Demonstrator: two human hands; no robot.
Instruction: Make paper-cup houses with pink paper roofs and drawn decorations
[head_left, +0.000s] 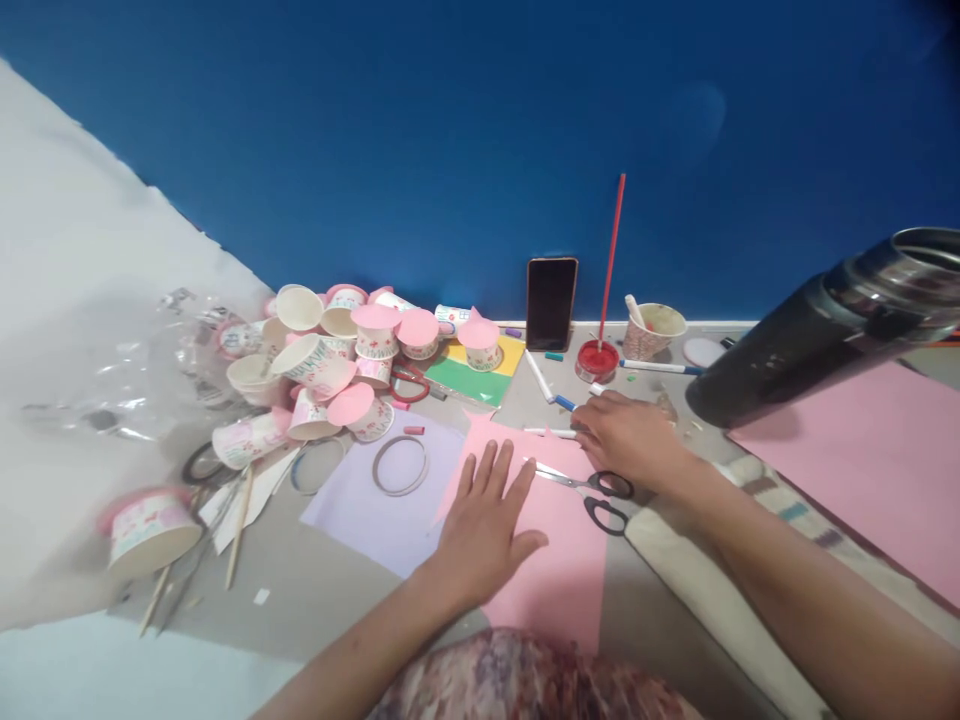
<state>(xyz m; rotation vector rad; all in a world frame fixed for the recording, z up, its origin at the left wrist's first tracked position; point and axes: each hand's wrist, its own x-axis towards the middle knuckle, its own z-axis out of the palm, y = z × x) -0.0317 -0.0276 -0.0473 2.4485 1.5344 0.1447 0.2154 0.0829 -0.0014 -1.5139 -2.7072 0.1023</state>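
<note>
My left hand lies flat with fingers spread on a sheet of pink paper. Right of its fingertips, a pair of scissors with black handles rests on the same sheet, blades towards my hand. At the sheet's far right corner, my right hand has its fingers bent and close together at the end of a white marker. Its grip is partly hidden by the back of the hand. A lilac sheet beside the pink one carries a tape ring.
Paper cups with pink tops crowd the left. A phone leans on the blue wall near a red pot with a stick and a patterned cup. A dark flask stands right, beside a folded cloth.
</note>
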